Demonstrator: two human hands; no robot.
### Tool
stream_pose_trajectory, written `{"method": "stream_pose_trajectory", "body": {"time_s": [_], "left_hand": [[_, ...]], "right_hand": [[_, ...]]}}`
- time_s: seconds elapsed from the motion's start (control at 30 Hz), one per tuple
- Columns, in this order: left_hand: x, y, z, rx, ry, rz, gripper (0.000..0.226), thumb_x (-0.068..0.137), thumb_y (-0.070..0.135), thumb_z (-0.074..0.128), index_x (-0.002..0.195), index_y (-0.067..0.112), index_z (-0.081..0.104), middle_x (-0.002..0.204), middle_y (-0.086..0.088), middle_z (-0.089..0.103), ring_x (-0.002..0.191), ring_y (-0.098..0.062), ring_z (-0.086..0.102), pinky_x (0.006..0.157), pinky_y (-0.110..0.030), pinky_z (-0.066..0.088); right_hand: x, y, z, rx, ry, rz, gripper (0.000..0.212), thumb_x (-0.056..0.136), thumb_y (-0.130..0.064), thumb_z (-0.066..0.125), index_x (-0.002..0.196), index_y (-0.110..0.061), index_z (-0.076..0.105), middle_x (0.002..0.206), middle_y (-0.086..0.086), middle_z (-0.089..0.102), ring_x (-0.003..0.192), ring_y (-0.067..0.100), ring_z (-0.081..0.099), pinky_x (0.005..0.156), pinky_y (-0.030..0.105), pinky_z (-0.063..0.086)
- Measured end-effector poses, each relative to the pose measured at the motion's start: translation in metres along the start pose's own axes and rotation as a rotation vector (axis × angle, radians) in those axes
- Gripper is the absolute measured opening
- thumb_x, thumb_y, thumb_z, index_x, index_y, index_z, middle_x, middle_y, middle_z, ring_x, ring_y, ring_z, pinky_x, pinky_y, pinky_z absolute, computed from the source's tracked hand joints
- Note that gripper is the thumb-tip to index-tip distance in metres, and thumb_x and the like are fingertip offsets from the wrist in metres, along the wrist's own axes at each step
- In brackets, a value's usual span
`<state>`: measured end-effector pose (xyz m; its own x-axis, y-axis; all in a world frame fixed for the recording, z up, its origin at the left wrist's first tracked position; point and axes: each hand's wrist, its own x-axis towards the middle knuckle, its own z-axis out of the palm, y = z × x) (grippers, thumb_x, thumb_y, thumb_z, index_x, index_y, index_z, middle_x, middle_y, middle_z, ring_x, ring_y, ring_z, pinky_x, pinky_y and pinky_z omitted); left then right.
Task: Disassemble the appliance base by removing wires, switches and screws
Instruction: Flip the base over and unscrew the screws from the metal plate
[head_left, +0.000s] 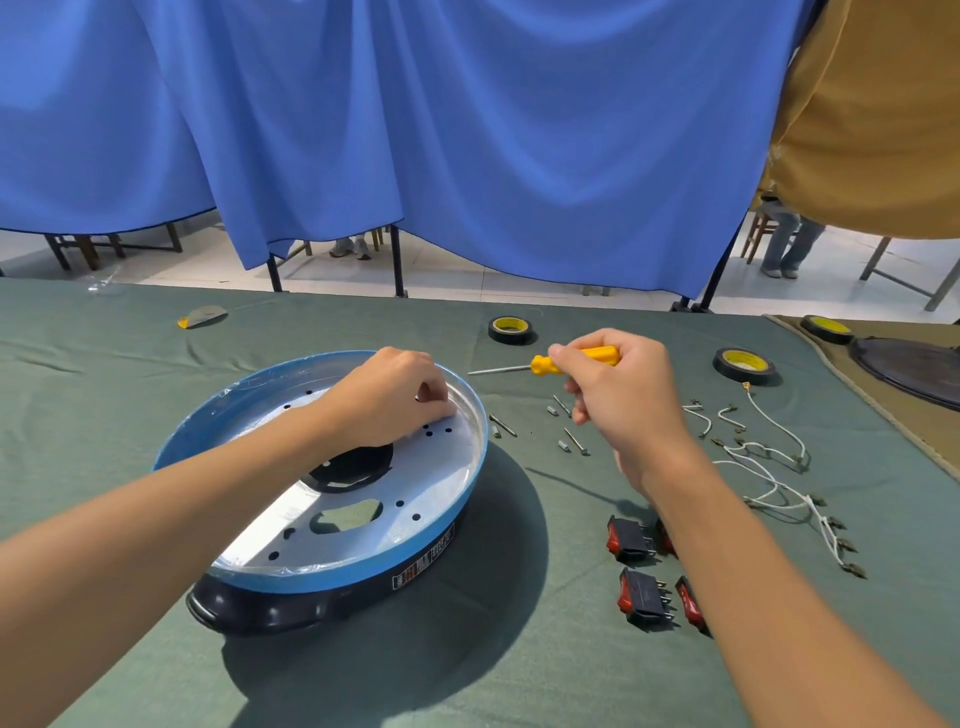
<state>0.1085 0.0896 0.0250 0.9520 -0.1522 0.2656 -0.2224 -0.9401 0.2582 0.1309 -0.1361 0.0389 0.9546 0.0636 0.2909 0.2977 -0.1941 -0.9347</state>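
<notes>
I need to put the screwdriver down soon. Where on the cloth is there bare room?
Bare cloth lies near the front edge, between the appliance base and the red switches, and far left beyond the base. It is crowded right of the base: screws, white wires and two tape rolls.

One view only, head cam on me, wide-angle, looking forward and down at the green-covered table (363, 686). The appliance base (332, 561) sits close, low and left of centre; my forearms enter from the bottom corners on either side of it. Beyond it the far table edge, then a blue curtain (467, 130) fills the top.
</notes>
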Motion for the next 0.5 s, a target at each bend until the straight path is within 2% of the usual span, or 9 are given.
{"method": "stream_pose_trajectory", "body": {"time_s": [0.1, 0.2, 0.27, 0.37, 0.43, 0.5], "left_hand": [[0.003, 0.003, 0.0, 0.026, -0.017, 0.0, 0.016, 0.091, 0.033, 0.063, 0.097, 0.019, 0.071, 0.092, 0.007, 0.06, 0.085, -0.012, 0.057, 0.077, -0.028, 0.047], [-0.002, 0.004, 0.0, 0.081, -0.013, 0.051, 0.022, 0.095, 0.032, 0.058, 0.106, 0.022, 0.074, 0.103, 0.004, 0.062, 0.093, -0.015, 0.057, 0.082, -0.034, 0.049], [-0.005, 0.006, 0.001, 0.178, -0.001, 0.074, 0.026, 0.097, 0.035, 0.053, 0.106, 0.023, 0.074, 0.107, 0.005, 0.062, 0.095, -0.016, 0.057, 0.081, -0.037, 0.051], [-0.003, 0.009, 0.002, 0.225, 0.015, 0.035, 0.023, 0.092, 0.037, 0.055, 0.093, 0.021, 0.071, 0.098, 0.007, 0.06, 0.086, -0.016, 0.056, 0.067, -0.034, 0.05], [0.0, 0.01, 0.001, 0.182, 0.028, -0.012, 0.019, 0.087, 0.036, 0.061, 0.082, 0.02, 0.069, 0.088, 0.008, 0.058, 0.079, -0.015, 0.054, 0.058, -0.028, 0.043], [0.003, 0.011, 0.001, 0.127, 0.042, -0.066, 0.018, 0.084, 0.034, 0.065, 0.072, 0.021, 0.065, 0.08, 0.007, 0.06, 0.074, -0.016, 0.056, 0.057, -0.028, 0.042]], "right_hand": [[-0.002, 0.004, 0.005, -0.01, -0.023, 0.019, 0.014, 0.087, -0.026, 0.07, 0.075, -0.02, 0.069, 0.054, -0.002, 0.059, 0.047, 0.011, 0.053, 0.054, 0.038, 0.052], [-0.002, 0.002, 0.005, 0.012, -0.019, 0.009, 0.014, 0.087, -0.026, 0.07, 0.074, -0.02, 0.069, 0.053, -0.003, 0.059, 0.047, 0.01, 0.052, 0.053, 0.038, 0.052], [-0.002, 0.0, 0.004, 0.011, -0.012, 0.0, 0.013, 0.087, -0.026, 0.07, 0.075, -0.02, 0.069, 0.056, 0.0, 0.06, 0.048, 0.012, 0.053, 0.053, 0.038, 0.052], [-0.002, -0.002, 0.002, 0.007, -0.007, -0.008, 0.012, 0.087, -0.025, 0.07, 0.076, -0.019, 0.069, 0.059, 0.002, 0.061, 0.051, 0.013, 0.054, 0.054, 0.037, 0.052], [-0.002, -0.004, 0.001, 0.002, -0.003, -0.018, 0.012, 0.088, -0.025, 0.069, 0.078, -0.019, 0.069, 0.06, 0.001, 0.061, 0.053, 0.013, 0.054, 0.052, 0.032, 0.051], [-0.001, -0.005, 0.001, -0.003, -0.003, -0.028, 0.012, 0.089, -0.025, 0.068, 0.079, -0.019, 0.068, 0.061, 0.0, 0.061, 0.055, 0.013, 0.054, 0.052, 0.029, 0.05]]}}
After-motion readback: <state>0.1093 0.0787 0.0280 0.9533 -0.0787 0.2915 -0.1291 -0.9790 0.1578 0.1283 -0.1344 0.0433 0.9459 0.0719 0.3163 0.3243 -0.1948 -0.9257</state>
